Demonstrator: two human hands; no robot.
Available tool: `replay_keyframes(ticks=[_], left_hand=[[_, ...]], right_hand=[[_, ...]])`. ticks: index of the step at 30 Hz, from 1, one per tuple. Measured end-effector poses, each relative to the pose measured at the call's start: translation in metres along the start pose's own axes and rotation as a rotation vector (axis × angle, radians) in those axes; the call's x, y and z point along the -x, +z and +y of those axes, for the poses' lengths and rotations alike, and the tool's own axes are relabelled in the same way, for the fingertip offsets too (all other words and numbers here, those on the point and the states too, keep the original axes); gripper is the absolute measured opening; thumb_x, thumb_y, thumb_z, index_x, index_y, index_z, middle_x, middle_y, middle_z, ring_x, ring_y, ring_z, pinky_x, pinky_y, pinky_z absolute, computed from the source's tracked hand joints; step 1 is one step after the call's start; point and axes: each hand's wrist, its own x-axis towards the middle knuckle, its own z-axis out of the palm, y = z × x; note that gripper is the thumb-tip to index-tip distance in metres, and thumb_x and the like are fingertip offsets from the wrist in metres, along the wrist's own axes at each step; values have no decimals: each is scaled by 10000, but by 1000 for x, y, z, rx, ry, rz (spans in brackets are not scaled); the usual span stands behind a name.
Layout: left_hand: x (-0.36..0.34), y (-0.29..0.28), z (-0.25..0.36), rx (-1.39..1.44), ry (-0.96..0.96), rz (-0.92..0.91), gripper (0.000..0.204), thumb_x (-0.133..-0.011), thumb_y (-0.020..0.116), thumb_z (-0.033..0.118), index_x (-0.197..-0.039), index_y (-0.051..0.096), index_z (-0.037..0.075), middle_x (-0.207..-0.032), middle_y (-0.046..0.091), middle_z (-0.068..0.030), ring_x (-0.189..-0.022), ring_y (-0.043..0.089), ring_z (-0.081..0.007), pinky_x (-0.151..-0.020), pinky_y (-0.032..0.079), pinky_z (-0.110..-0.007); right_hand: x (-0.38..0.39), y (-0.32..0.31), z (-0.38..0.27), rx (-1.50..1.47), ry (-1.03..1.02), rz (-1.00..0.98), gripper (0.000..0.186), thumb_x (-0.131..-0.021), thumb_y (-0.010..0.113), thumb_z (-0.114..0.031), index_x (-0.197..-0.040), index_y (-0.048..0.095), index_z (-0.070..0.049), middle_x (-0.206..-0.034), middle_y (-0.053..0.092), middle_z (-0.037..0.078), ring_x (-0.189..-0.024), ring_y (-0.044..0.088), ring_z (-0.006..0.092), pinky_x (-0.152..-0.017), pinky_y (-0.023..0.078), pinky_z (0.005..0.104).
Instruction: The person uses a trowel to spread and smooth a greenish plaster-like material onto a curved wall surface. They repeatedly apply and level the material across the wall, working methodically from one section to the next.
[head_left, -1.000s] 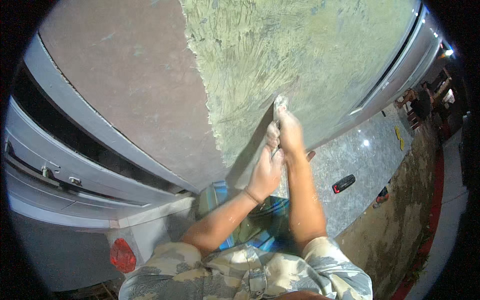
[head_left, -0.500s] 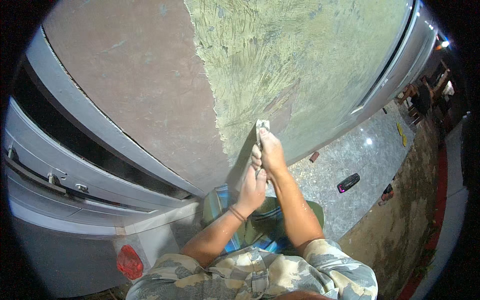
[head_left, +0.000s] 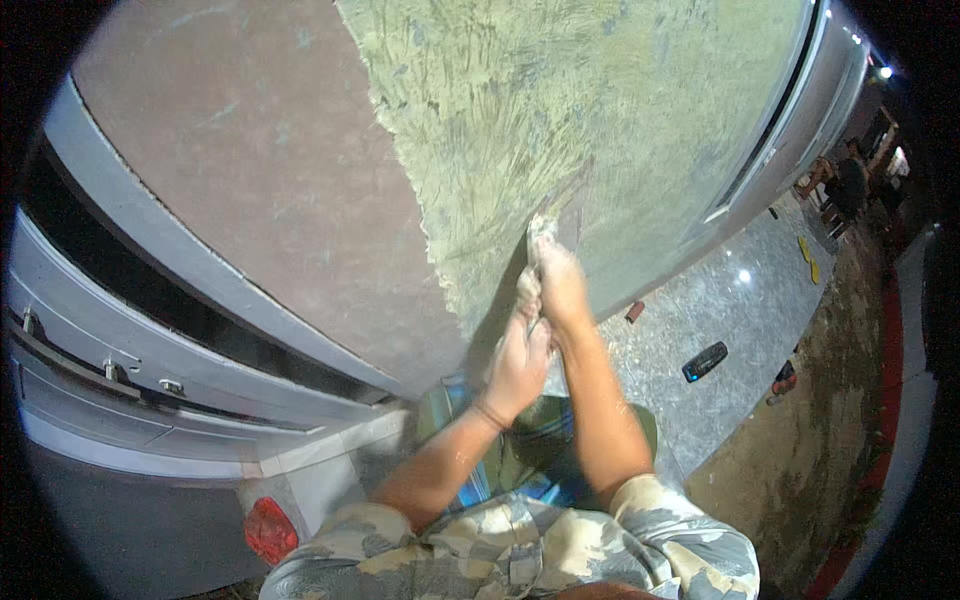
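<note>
Wall point(head_left: 500, 110): ridged yellow-green, ragged-edged
Right hand point(head_left: 562, 285): fingers wrapped around whitened tool point(head_left: 541, 227), mostly covered
Left hand point(head_left: 520, 360): fingers closed lower down it
Floor point(head_left: 670, 330): glossy grey; black oblong device point(head_left: 706, 362)

Wall point(head_left: 480, 120) ahead, door point(head_left: 130, 325) to its left; on the floor point(head_left: 665, 350) at right, a block point(head_left: 634, 313) between wall and device point(head_left: 705, 362).

The camouflage-patterned shirt point(head_left: 475, 555) is grey and cream, short sleeves point(head_left: 645, 497).

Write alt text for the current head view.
A person's left hand and right hand grip a pale-smeared tool at a wall, part mauve, part rough yellow-green. To the right, a black oblong device lies on the gray floor.
</note>
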Motion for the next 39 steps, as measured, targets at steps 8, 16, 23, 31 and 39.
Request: replay_keyframes(ticks=[8, 16, 23, 31, 39], left_hand=[[-34, -3, 20, -30, 11, -84, 373, -1040, 472, 240, -1272, 485, -52, -1050, 646, -351, -1003, 624, -515, -812, 499, -529], [10, -4, 19, 214, -278, 22, 401, -1042, 460, 240, -1340, 471, -29, -1140, 640, -331, -1040, 626, -499, -836, 510, -506], [-41, 16, 9, -73, -159, -152, 459, -1046, 435, 280, -1356, 460, -57, -998, 665, -292, -907, 666, -435, -768, 501, -493], [15, -4, -3, 23, -2, 44, 413, -1040, 465, 268, -1312, 487, -42, -904, 653, -300, -834, 677, -452, -738, 505, -504], [-31, 15, 2, 68, -195, -153, 369, -1045, 460, 255, -1256, 502, -44, -1004, 645, -309, -952, 674, -418, -783, 504, -457]], right_hand=[[-17, -6, -31, -193, 69, 22, 394, -1080, 412, -473, -871, 416, -138, -521, 390, -1, -390, 361, 119, -376, 312, 276], [17, 5, 12, -73, 185, 9, 314, -1047, 514, -369, -890, 531, -97, -608, 454, 7, -456, 428, 130, -423, 337, 326], [-25, -25, -34, -230, 92, -1, 356, -1077, 429, -446, -878, 423, -151, -525, 404, -2, -379, 369, 122, -361, 327, 284], [16, 8, 16, -136, 228, -36, 300, -1055, 510, -353, -894, 494, -100, -589, 449, 3, -440, 415, 138, -408, 334, 330], [-12, -20, -40, -235, 123, -19, 295, -1063, 474, -377, -913, 461, -124, -583, 432, 3, -444, 385, 122, -405, 320, 303]])
